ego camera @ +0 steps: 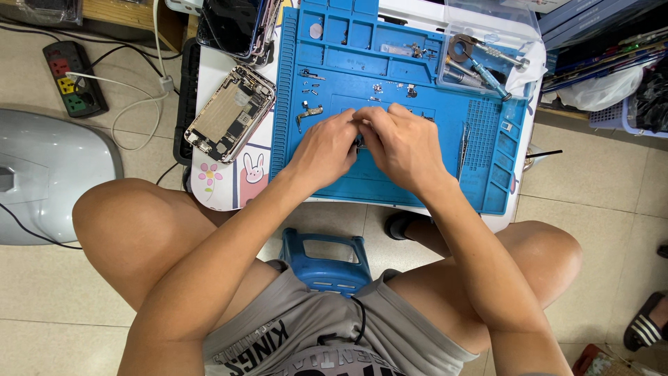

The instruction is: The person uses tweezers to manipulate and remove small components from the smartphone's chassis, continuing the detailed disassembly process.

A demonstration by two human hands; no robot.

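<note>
Small part (360, 141) is sitting at the middle of the blue mat (390, 184), pinched between both hands and mostly hidden; only a dark sliver is showing, too small to tell what it is. Left hand (327, 147) is closing on it from the left, fingers curled in, likely steadying it. Right hand (402, 145) is coming in from the right, fingertips meeting the left's over the part, so both are gripping the same piece. Working it low over the mat probably so that anything dropped is landing on the mat, not the floor.

Screws and brackets (309, 90) are lying spread out on the far-left of the mat, apart from each other, looks like sorting by position. Opened phone shell (229, 113) is lying face-up just left of the mat on the white table (229, 195), insides exposed, within reach of the left hand. Tweezers (463, 147) are resting on the mat just right of the right hand. Clear tray (487, 35) at the far right is holding screwdrivers (480, 69), well apart from the work. Stack of phones (236, 28) is sitting at the far-left edge. Power strip (75, 78) is lying on the floor far left. Blue stool (325, 261) is showing between the knees, near side.
</note>
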